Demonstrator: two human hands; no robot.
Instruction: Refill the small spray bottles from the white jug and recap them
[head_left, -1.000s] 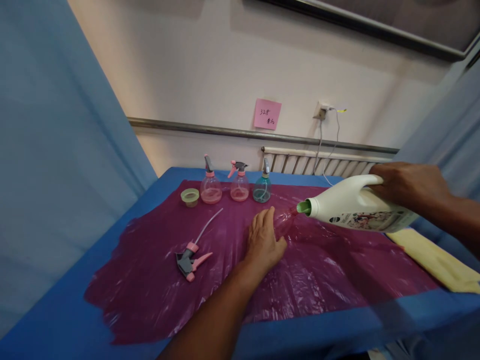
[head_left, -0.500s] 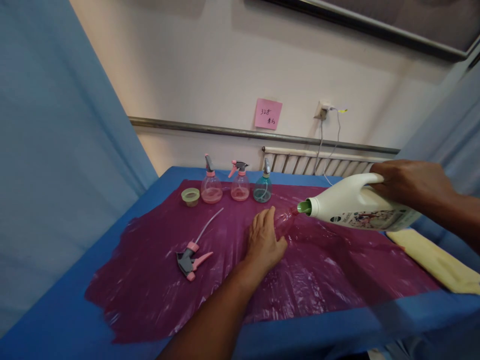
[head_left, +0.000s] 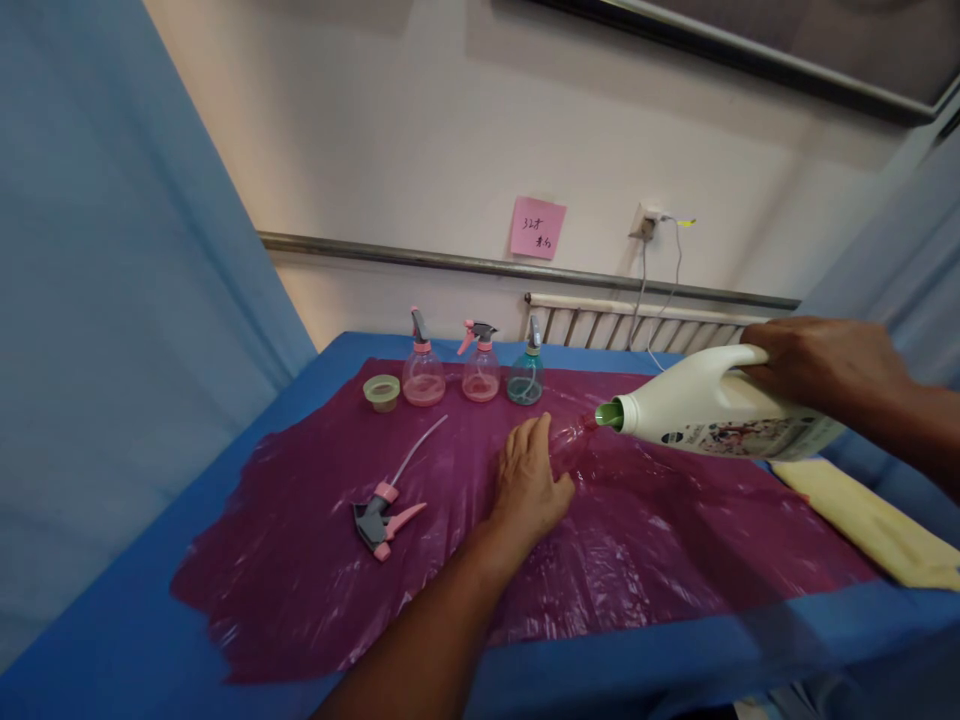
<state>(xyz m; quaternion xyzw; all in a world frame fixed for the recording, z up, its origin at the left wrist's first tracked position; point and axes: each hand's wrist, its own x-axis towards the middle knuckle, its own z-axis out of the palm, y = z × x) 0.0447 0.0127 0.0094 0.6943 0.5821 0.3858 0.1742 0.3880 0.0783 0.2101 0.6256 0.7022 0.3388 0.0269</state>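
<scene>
My left hand (head_left: 529,478) is wrapped round a clear pinkish spray bottle (head_left: 570,440) without its top, which leans toward the right. My right hand (head_left: 821,365) grips the handle of a large cream-coloured detergent jug (head_left: 720,405), tipped so its green spout (head_left: 610,413) meets the bottle's mouth. Whether liquid is flowing cannot be made out. Left of my left hand, a grey and pink spray trigger head (head_left: 382,520) lies with its thin tube (head_left: 421,448) pointing away from me.
At the back stand two pink spray bottles (head_left: 424,385) (head_left: 481,380), a teal one (head_left: 525,385) and a small lidded tub (head_left: 382,394). Purple plastic sheeting (head_left: 300,560) covers a blue table (head_left: 127,600). A folded yellow cloth (head_left: 870,515) lies right. Blue curtains (head_left: 112,300) hang at the sides.
</scene>
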